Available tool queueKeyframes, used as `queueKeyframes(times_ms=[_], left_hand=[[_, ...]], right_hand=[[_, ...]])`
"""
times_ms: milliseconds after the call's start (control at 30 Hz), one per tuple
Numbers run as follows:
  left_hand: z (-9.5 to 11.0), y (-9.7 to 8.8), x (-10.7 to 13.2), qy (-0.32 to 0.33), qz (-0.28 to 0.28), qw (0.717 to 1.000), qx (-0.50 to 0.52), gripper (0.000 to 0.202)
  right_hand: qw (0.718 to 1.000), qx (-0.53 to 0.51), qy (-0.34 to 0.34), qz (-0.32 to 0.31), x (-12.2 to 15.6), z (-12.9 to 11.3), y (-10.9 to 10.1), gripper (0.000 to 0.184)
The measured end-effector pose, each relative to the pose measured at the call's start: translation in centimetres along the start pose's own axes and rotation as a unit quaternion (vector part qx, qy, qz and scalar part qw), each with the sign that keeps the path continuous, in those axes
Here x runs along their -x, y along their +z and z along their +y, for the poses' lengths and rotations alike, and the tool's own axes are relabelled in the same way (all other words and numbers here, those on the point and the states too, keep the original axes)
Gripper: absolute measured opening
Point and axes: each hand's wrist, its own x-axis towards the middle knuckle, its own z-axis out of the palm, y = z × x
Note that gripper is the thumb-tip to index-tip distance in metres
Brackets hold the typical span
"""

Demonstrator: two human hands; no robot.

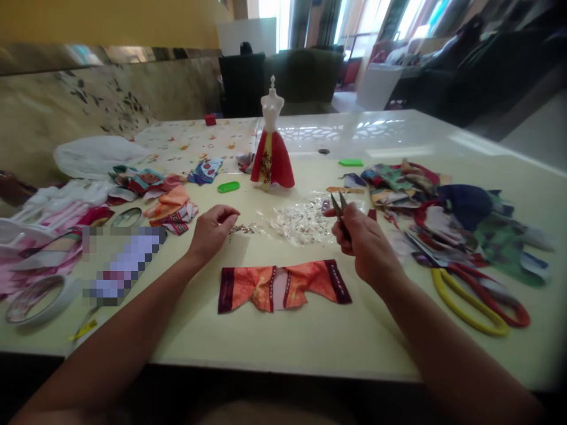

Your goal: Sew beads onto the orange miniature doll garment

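My left hand (215,229) has thumb and fingers pinched together just above a small pile of beads (243,229); anything between the fingertips is too small to make out. In my right hand (364,236) is a pair of metal tweezers (338,208), its two pointed tips apart and pointing up. Under and beside the tips, clear plastic bags (301,223) hold tiny shiny bits. A small orange doll jacket (257,283) with dark cuffs and trim lies flat between my forearms. Behind the bags stands a white doll dress form (271,112) in a red and gold skirt (283,162).
Fabric scraps (465,206) and scissors with yellow and red handles (469,307) lie at right. At left are more scraps (170,206), a tape roll (42,301), a blurred-out object (128,262) and a plastic bag (97,154). Green trays (228,187) lie farther back.
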Motion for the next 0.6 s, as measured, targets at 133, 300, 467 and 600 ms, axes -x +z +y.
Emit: queueKeyframes(times_ms=[133,300,467,600], left_hand=[[1.7,1.0,0.1,0.06,-0.024,0.998,-0.01,0.016],[3.7,2.7,-0.8,0.137,-0.062,0.988,-0.026,0.012],[4.7,5.0,-2.3,0.198,-0.102,0.973,-0.065,0.014],[4.3,6.4,-2.8,0.273,-0.149,0.945,-0.101,0.021]], right_hand=[[0.999,-0.032,0.004,0.007,-0.3,0.3,0.0,0.049],[0.996,0.051,-0.073,0.013,-1.0,1.1,-0.3,0.03],[0.974,0.183,-0.134,0.014,-2.4,1.9,-1.4,0.026],[0.962,0.243,-0.121,0.006,-3.1,2.1,-2.0,0.027]])
